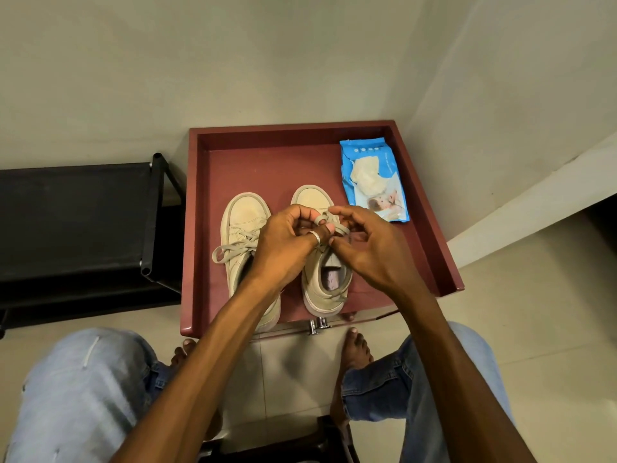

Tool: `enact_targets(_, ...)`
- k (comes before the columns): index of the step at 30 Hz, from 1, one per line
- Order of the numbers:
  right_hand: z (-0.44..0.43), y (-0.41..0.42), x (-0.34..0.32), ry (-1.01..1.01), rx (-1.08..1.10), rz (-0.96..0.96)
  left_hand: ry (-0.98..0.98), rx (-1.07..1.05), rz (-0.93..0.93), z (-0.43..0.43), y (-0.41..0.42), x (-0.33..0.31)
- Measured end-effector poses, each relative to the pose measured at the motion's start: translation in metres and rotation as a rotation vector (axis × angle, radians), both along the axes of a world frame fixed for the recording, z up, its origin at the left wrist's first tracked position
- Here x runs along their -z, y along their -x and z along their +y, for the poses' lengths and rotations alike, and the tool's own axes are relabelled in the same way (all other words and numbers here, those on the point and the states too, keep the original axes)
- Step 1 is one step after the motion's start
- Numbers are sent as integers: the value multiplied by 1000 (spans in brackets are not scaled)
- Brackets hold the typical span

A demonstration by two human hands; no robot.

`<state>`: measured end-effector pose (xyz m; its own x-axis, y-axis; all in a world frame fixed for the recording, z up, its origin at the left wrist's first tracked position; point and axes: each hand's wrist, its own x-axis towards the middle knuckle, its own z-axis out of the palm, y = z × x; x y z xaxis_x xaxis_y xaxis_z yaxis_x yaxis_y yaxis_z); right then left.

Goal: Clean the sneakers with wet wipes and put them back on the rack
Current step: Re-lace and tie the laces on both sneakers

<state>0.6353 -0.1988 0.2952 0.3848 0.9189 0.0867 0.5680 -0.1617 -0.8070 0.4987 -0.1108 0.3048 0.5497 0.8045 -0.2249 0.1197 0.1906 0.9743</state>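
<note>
Two beige sneakers stand side by side, toes pointing away, on a dark red rimmed table top (430, 208). The left sneaker (242, 225) has a tied bow of grey lace. Over the right sneaker (325, 289) both hands work its grey lace (329, 218). My left hand (287, 248), with a ring on the thumb, pinches a lace loop. My right hand (367, 245) pinches the other part of the same lace. A blue pack of wet wipes (372, 180), flap open with a white wipe showing, lies at the table's back right.
A black shoe rack (83, 222) stands left of the table against the wall. White walls close the corner behind and to the right. My knees in blue jeans and bare feet are at the table's front edge on the tiled floor.
</note>
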Motion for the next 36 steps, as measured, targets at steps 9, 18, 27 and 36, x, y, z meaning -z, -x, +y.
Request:
enact_targets(9, 5, 2, 10, -3, 22, -218, -171, 10, 119, 2, 1, 4)
enact_targets(18, 4, -1, 2, 202, 5, 103, -242, -30, 149, -5, -6, 12)
enact_targets(27, 1, -7, 15, 3, 54, -178, 161, -112, -16, -7, -8, 9)
enact_targets(36, 0, -12, 9, -166, 50, -141, 278, -129, -33, -9, -7, 4)
